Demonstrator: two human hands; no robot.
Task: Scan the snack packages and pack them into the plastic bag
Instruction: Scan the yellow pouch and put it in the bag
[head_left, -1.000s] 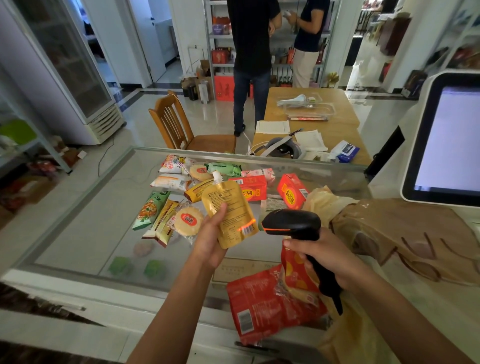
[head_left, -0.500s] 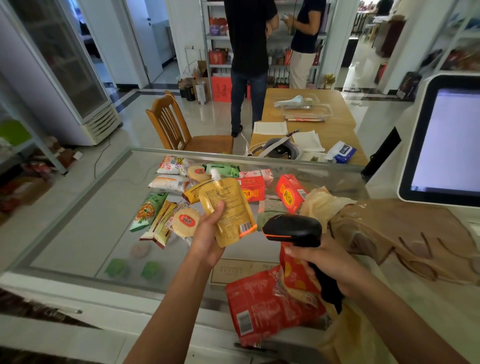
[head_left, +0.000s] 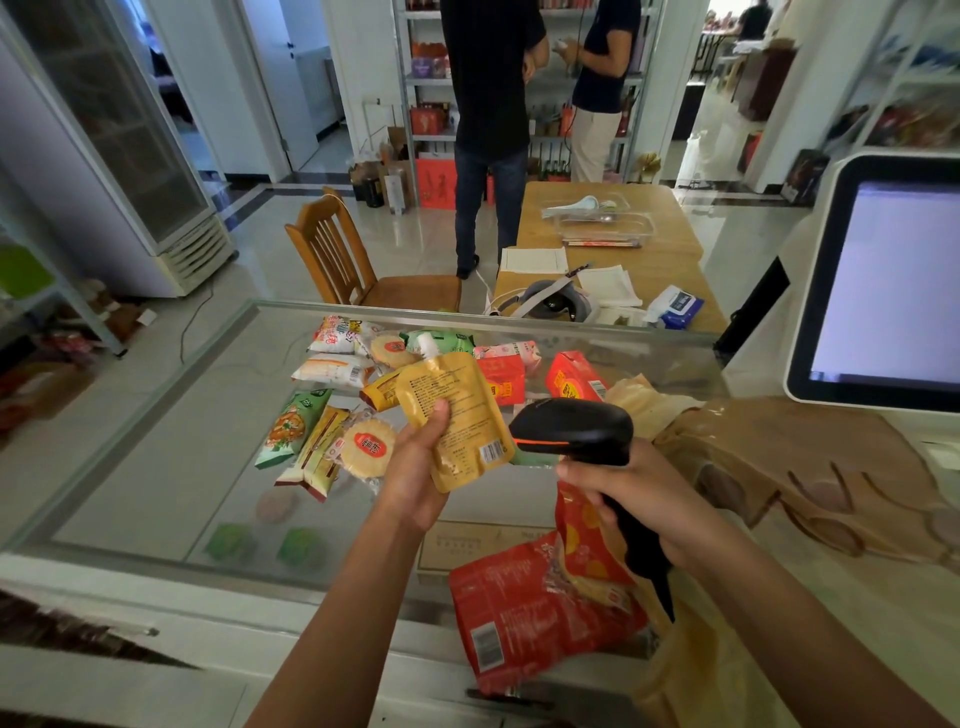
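My left hand (head_left: 415, 478) grips a yellow spouted pouch (head_left: 457, 415) upright above the glass counter, barcode side facing me. My right hand (head_left: 639, 493) holds a black barcode scanner (head_left: 576, 428) by its handle, its nose close to the pouch's barcode. Several snack packages (head_left: 332, 371) lie spread on the glass behind the pouch, among them a round yellow cake pack (head_left: 366, 448) and a red box (head_left: 574, 375). A yellowish plastic bag (head_left: 711, 670) lies at the lower right with red packages (head_left: 524, 613) at its mouth.
A glass counter top (head_left: 156, 441) carries the snacks. A screen (head_left: 893, 280) stands at the right. Brown crumpled plastic (head_left: 810, 467) lies below it. Beyond the counter are a wooden chair (head_left: 343, 254), a wooden table (head_left: 639, 260) and two standing people (head_left: 493, 104).
The orange scan light on the pouch's barcode a second ago is gone. The scanner has moved closer to the pouch, and the pouch has tilted slightly.
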